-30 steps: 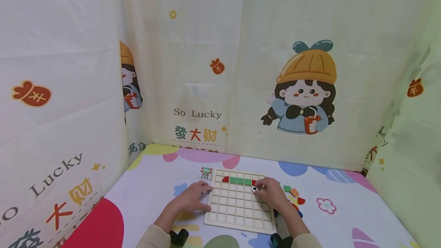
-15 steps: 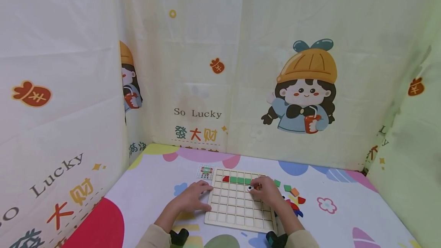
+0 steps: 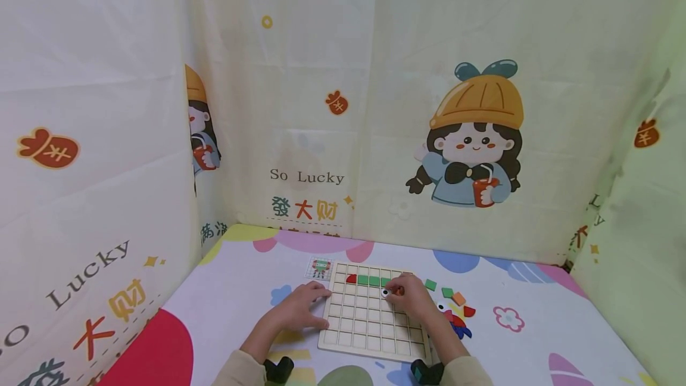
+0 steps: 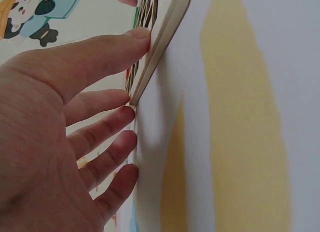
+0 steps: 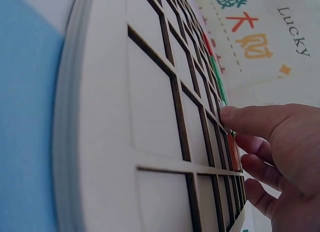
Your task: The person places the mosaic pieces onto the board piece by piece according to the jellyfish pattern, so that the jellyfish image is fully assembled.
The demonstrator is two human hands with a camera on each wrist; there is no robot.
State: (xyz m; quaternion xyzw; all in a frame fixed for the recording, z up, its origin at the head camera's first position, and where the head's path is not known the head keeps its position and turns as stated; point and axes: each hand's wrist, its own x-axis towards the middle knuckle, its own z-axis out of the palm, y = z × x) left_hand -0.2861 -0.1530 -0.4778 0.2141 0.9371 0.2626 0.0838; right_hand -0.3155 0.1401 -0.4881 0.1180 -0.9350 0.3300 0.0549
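Note:
A wooden grid board (image 3: 370,327) lies on the table, its upper row holding a red curved tile (image 3: 351,279) and several green square tiles (image 3: 363,280). My right hand (image 3: 411,298) pinches a white tile with a black eye dot (image 3: 384,293) over the second row. Below those fingertips, an orange-red tile (image 5: 233,152) shows in the board in the right wrist view. My left hand (image 3: 296,307) rests at the board's left edge, thumb on the rim and fingers spread, as the left wrist view also shows (image 4: 55,127).
A small pattern card (image 3: 320,268) with a green and red robot figure lies by the board's top left corner. Right of the board are loose tiles: green squares (image 3: 447,292), an orange square (image 3: 458,298), a red piece (image 3: 469,312) and several blue ones (image 3: 462,331). Printed cloth walls surround the table.
My right hand has slid left across the board with the eye tile, uncovering more of the loose tiles at the right. The left hand stays at the board's edge.

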